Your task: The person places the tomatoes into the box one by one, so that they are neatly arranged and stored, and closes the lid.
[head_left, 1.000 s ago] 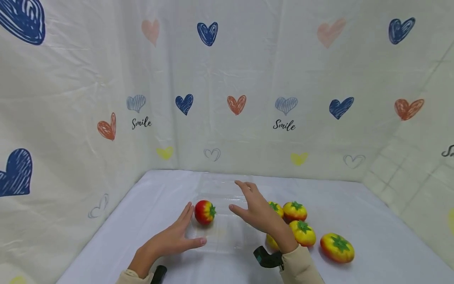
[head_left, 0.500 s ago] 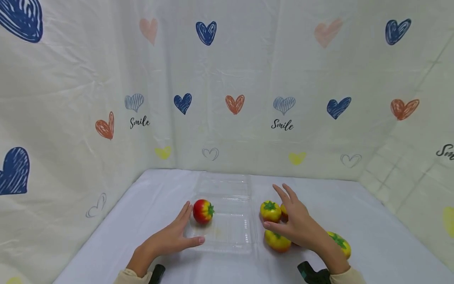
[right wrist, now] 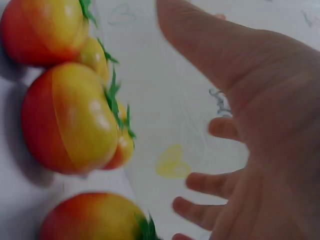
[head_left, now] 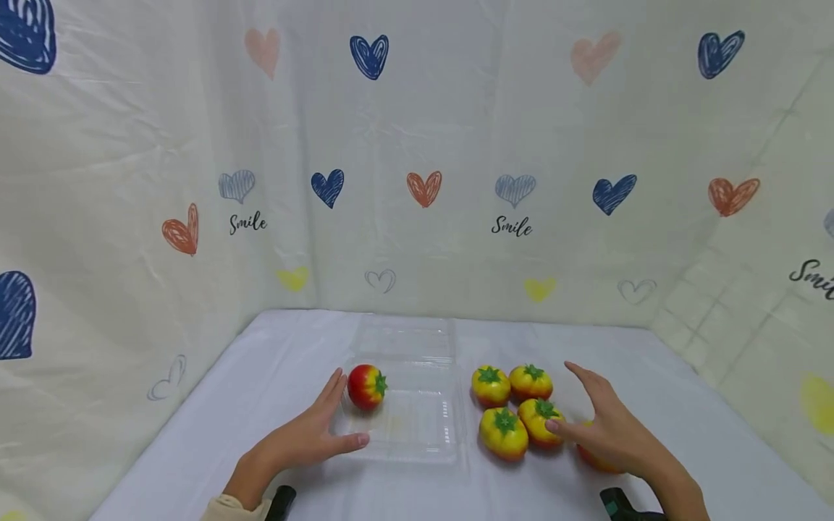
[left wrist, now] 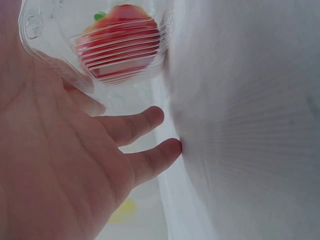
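While both hands are spread with nothing in their grasp, the head view shows them low over a table with a white cloth (head_left: 221, 449). The left hand (head_left: 296, 434) lies just beside the left side of a clear plastic box (head_left: 417, 438), whose lid (head_left: 405, 340) is laid back behind it. Inside this box, at its left side, one red fruit (head_left: 365, 387) rests, with its green leaves turned to the right. The right hand (head_left: 609, 423) is over a partly hidden fruit (head_left: 596, 463), near four yellow-red fruits (head_left: 504, 434), which stand grouped to the right of the box.

As for the left wrist view, two fingers are stretched and separate, and others pass behind the transparent wall, through which the red fruit is seen. If the hand presses this wall, I cannot tell.

From the right wrist, the thumb and fingers are apart and hold nothing; a gap is visible between the thumb and the fruits, red below and yellow above.
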### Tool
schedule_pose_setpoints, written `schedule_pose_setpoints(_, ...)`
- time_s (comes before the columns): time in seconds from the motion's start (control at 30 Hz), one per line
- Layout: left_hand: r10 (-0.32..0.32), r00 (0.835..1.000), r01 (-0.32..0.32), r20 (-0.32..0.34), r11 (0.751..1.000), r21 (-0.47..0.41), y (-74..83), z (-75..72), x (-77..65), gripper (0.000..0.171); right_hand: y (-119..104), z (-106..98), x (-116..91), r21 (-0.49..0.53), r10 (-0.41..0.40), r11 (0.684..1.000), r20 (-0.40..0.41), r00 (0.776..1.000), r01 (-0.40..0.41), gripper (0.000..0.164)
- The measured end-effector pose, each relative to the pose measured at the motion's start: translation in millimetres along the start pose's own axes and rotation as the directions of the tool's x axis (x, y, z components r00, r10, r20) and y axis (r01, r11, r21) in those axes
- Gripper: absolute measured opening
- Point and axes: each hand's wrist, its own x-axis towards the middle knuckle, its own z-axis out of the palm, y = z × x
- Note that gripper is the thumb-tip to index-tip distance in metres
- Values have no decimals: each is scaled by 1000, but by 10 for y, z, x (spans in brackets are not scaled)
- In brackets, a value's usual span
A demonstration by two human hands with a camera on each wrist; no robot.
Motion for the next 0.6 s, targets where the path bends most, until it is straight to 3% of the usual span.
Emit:
schedule_pose_setpoints(0.27,-18,1000,18,-1,1000,-10,15,-34,-20,121,245,-153,49,-33,130,992,187,974,-126,103)
schedule_pose_setpoints(0.6,-5,1000,5,0,1000,-12,-27,-21,3,119,405,-173,-26,-4,183,982,287,940,-190,81)
